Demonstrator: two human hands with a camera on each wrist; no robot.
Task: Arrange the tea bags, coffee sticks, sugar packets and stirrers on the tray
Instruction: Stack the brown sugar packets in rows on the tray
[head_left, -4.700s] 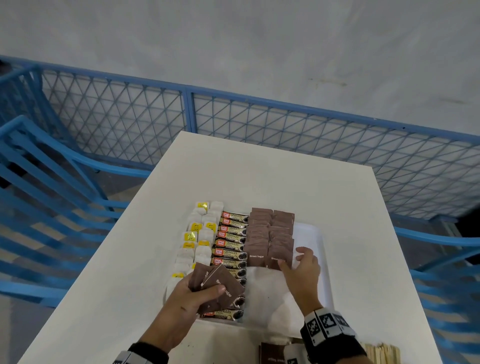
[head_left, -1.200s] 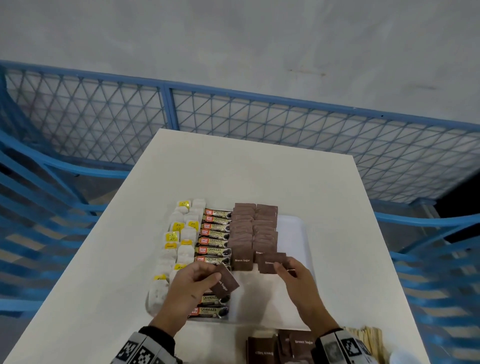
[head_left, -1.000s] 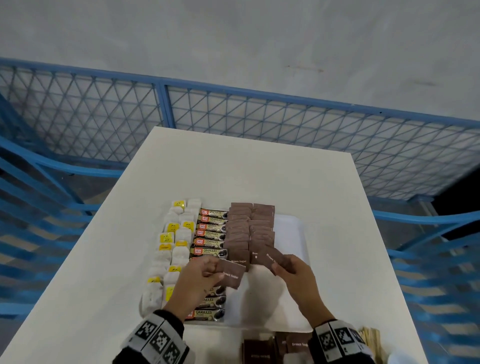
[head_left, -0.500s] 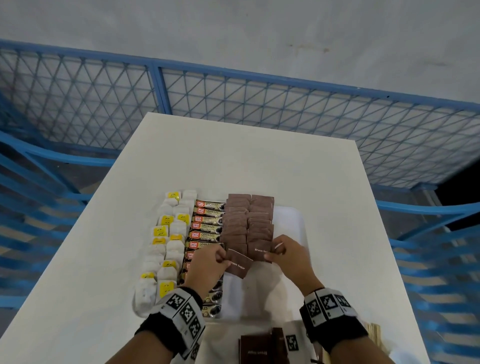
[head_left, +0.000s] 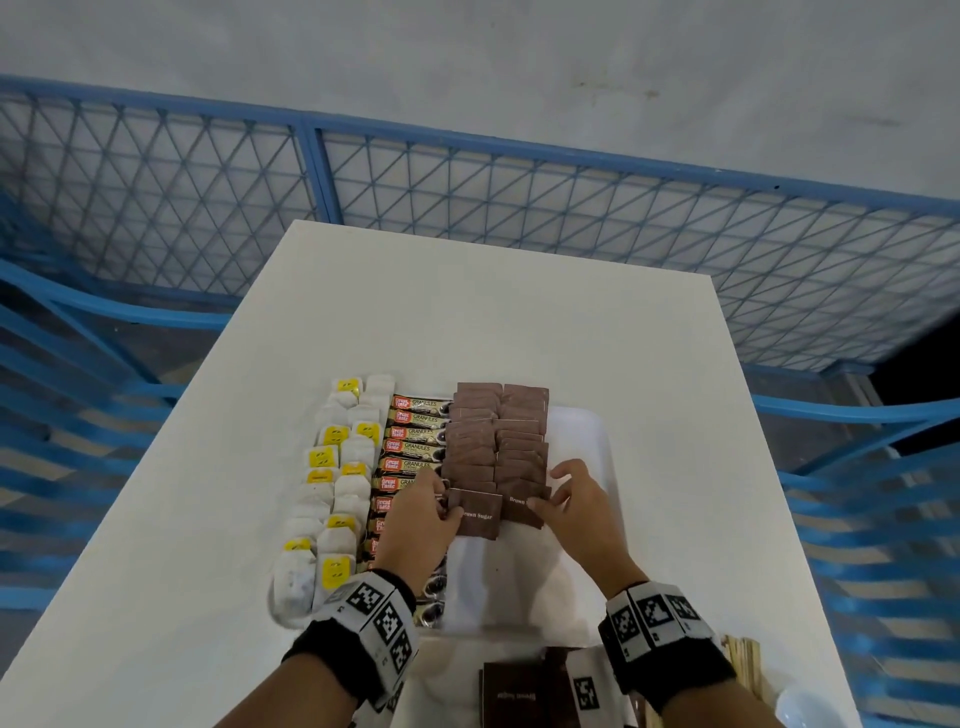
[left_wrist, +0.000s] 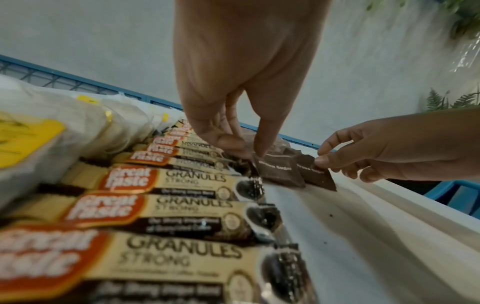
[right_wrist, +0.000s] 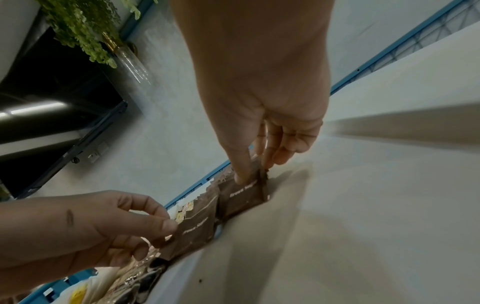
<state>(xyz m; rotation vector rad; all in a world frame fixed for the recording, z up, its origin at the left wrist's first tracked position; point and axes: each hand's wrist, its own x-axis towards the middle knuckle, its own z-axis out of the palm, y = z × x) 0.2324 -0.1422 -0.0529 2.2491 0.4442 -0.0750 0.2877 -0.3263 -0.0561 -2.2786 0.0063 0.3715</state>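
In the lower middle of the head view we see the left hand (head_left: 421, 525) pinching a brown sugar packet (head_left: 475, 512) at its left edge, so that grip is closed on the packet, thumb and fingertips on the paper. Just to the right, the right hand (head_left: 582, 512) pinches a second brown sugar packet (head_left: 522, 506) by its right edge, thumb on top and fingers behind. Both packets sit at the near end of two columns of brown sugar packets (head_left: 496, 431) lying overlapped on the white tray (head_left: 597, 436), and the two held packets lie side by side, edges touching or nearly so.

Left of the sugar columns runs a column of coffee sticks (head_left: 415, 447), and left of that two columns of tea bags (head_left: 337, 483) with yellow tags. The tray rests on the white worktop (head_left: 493, 312).

At the bottom edge of the frame more brown packets (head_left: 519, 696) lie loose on the worktop, with wooden stirrers (head_left: 745, 670) at the lower right. A blue mesh fence (head_left: 519, 208) crosses the upper part of the frame.
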